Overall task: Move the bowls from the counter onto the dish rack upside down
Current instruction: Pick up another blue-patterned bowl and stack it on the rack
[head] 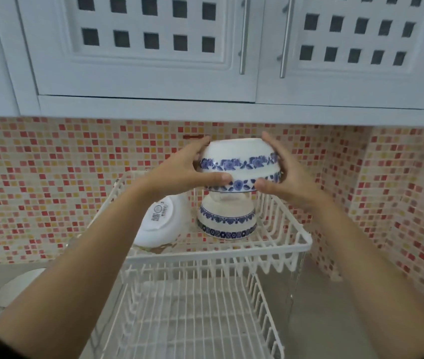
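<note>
A white bowl with blue flower bands (239,161) is held upside down between both hands, above the upper tier of a white wire dish rack (278,244). My left hand (179,174) grips its left side and my right hand (286,177) its right side. Directly below it, a second blue-banded bowl (226,218) stands upside down on the upper tier; the held bowl's rim is just above its base. A plain white bowl (159,224) leans tilted on the tier's left side, base toward me.
The rack's lower tier (195,314) juts toward me and holds nothing. White wall cabinets (148,81) hang close overhead. A red and orange mosaic wall (50,177) runs behind and to the right. A white round object (16,286) lies on the counter at left.
</note>
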The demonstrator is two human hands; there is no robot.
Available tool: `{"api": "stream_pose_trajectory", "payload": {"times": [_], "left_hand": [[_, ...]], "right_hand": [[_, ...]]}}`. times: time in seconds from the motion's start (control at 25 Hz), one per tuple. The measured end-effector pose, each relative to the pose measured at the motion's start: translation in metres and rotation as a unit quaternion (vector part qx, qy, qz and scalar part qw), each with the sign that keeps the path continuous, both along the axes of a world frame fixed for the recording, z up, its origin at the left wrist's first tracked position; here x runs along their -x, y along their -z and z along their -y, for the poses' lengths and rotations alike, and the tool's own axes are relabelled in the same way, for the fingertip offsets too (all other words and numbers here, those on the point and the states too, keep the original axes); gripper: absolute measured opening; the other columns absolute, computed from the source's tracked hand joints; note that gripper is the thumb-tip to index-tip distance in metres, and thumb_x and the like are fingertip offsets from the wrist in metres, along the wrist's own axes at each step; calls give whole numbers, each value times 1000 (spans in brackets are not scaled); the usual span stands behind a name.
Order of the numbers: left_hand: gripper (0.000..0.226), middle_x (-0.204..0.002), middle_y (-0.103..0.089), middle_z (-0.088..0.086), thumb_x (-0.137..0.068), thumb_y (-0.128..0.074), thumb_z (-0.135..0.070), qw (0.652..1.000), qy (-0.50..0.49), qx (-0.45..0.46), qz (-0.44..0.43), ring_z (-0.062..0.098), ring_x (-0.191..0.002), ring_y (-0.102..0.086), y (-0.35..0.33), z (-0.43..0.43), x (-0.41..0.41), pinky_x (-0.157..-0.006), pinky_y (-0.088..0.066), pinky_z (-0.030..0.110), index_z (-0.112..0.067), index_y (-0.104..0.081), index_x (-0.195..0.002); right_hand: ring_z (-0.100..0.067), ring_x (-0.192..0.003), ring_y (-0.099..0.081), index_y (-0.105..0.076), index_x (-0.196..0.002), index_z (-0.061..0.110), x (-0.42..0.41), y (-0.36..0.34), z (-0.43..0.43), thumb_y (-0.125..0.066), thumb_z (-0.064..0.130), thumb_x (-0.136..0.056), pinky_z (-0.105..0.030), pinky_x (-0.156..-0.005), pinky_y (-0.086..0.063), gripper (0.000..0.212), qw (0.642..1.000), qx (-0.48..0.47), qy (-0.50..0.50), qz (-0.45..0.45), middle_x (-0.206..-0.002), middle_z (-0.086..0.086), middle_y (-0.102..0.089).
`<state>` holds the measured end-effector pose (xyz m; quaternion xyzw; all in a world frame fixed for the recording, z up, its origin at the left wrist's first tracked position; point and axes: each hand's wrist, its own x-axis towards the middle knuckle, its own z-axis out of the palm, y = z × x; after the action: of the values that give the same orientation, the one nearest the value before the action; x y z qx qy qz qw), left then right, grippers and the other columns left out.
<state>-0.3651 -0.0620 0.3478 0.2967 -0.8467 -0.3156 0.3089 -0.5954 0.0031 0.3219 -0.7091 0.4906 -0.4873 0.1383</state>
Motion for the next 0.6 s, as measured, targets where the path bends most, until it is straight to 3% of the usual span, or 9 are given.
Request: {"api": "stream_pose_trajectory", "payload": {"times": [0.16,0.28,0.4,0.48,0.6], "left_hand": [[101,-134,-52,-7,-67,-84,-36,995,-29,-21,95,12,-111,-59,7,20,21,-93,-52,30,-29,-25,-149],[102,-142,-46,1,-65,-86,-29,987,-63,-11,147,23,-119,-53,15,28,38,-101,-49,42,-28,-25,-147],[97,-144,-43,1,-68,-85,-22,979,-85,-8,186,19,-117,-48,25,38,50,-99,-44,32,-22,-27,-146],[106,-149,-37,0,-68,-85,-23,972,-98,-17,211,21,-130,-41,34,43,55,-104,-36,28,-20,-18,-151],[121,-157,-26,-1,-62,-87,-30,964,-105,-22,243,26,-142,-30,42,49,60,-115,-32,44,-27,-7,-153]], "right_hand": [[-13,-131,-41,-16,-150,31,23,11,30,-85,55,-46,-36,-108,-41,128,988,-99,41,-115,-151,6,-33],[-13,-131,-41,-22,-145,38,31,27,51,-87,55,-42,-43,-108,-42,123,980,-133,15,-148,-147,9,-37],[-9,-128,-40,-24,-142,40,34,35,65,-89,54,-43,-37,-108,-40,118,973,-143,11,-182,-142,14,-37],[-7,-123,-44,-27,-139,42,36,35,72,-89,52,-43,-33,-105,-42,115,968,-149,-10,-201,-137,19,-42],[-6,-119,-46,-28,-138,43,38,35,81,-90,51,-42,-30,-102,-42,114,958,-163,-14,-237,-134,20,-46]]}}
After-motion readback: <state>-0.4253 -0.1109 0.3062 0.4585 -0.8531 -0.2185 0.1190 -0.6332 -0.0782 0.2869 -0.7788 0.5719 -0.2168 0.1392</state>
